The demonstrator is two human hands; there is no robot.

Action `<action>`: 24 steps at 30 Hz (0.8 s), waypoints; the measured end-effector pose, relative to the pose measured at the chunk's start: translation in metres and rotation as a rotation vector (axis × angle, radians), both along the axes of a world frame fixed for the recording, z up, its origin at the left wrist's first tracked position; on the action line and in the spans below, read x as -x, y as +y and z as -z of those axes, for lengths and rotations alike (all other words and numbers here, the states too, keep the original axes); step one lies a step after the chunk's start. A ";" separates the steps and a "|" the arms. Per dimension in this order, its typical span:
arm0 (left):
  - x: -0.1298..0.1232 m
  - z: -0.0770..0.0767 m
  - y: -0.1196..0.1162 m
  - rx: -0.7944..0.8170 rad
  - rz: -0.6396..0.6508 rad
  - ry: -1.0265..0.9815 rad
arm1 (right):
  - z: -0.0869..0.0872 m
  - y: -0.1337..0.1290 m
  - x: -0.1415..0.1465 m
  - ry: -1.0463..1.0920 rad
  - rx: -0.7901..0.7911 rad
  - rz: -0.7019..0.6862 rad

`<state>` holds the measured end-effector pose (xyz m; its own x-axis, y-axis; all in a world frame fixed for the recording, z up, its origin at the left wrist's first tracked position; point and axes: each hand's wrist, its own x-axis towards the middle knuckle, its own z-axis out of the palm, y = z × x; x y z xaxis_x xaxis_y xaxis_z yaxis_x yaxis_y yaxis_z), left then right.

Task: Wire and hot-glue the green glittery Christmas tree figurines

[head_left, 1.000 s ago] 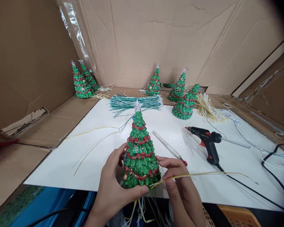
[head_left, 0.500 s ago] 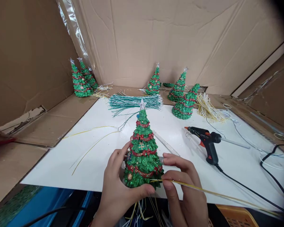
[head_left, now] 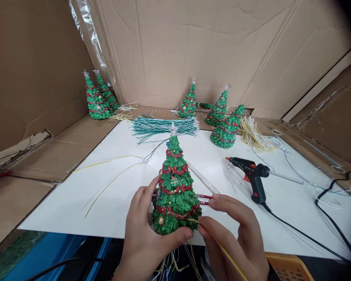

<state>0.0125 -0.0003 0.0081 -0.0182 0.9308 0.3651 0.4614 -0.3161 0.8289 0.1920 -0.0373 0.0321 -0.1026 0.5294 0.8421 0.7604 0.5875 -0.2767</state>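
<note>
At the near edge of the counter (head_left: 128,210), the decorated tree (head_left: 177,191) stands upright in the left hand (head_left: 150,230), which is clamped around its lower part, thumb across the front of the base. The right hand (head_left: 234,234), at the tree's four o'clock, pinches a yellow wire (head_left: 229,259) between thumb and forefinger; the wire's end reaches the lowest branches. The hands are apart, close to each other. Loose wires (head_left: 174,259) hang at six o'clock, below the base.

Taking the held tree as the clock's centre, a red-handled tool (head_left: 204,200) lies at three o'clock, partly hidden behind it and touching or nearly touching the right fingertips; I cannot tell which. A clear stick (head_left: 204,179) lies at two o'clock, and the glue gun (head_left: 251,171) farther out between two and three. A bundle of green wires (head_left: 163,127) lies at twelve, a leaning tree (head_left: 226,130) at one, and a yellow-and-white bundle (head_left: 256,134) at two. Two small trees (head_left: 98,101) stand near eleven.
</note>
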 end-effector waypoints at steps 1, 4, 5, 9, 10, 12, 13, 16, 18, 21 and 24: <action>0.000 0.000 0.000 0.000 -0.002 0.004 | 0.000 0.000 0.000 -0.005 -0.020 -0.011; -0.001 -0.002 0.000 -0.005 0.003 0.001 | 0.000 0.000 0.000 -0.041 -0.054 -0.043; -0.001 -0.002 0.000 -0.009 0.006 -0.001 | 0.000 0.001 0.000 -0.054 -0.060 -0.052; -0.002 -0.002 -0.001 -0.019 -0.006 0.020 | 0.003 0.003 0.000 -0.093 -0.094 -0.018; -0.002 -0.002 -0.001 -0.018 -0.014 0.028 | 0.003 0.003 0.000 -0.095 -0.124 0.005; -0.003 -0.003 -0.002 -0.012 -0.024 0.044 | 0.003 0.004 0.001 -0.085 -0.182 0.043; -0.003 -0.003 -0.003 -0.013 -0.030 0.049 | 0.003 0.004 0.001 -0.081 -0.201 0.055; -0.005 -0.006 -0.004 -0.040 -0.031 0.057 | 0.000 0.002 0.000 -0.122 -0.207 0.076; -0.006 -0.008 -0.005 -0.055 -0.026 0.057 | -0.002 0.000 -0.002 -0.159 -0.198 0.089; -0.006 -0.009 -0.005 -0.041 -0.022 0.056 | -0.004 -0.003 -0.005 -0.203 -0.128 0.077; -0.005 -0.007 -0.004 -0.003 -0.024 0.028 | 0.000 -0.002 -0.009 -0.206 0.008 0.028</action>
<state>0.0175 -0.0044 0.0149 -0.0299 0.9291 0.3686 0.4916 -0.3074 0.8147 0.2011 -0.0392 0.0323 -0.2575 0.5413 0.8004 0.8175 0.5636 -0.1182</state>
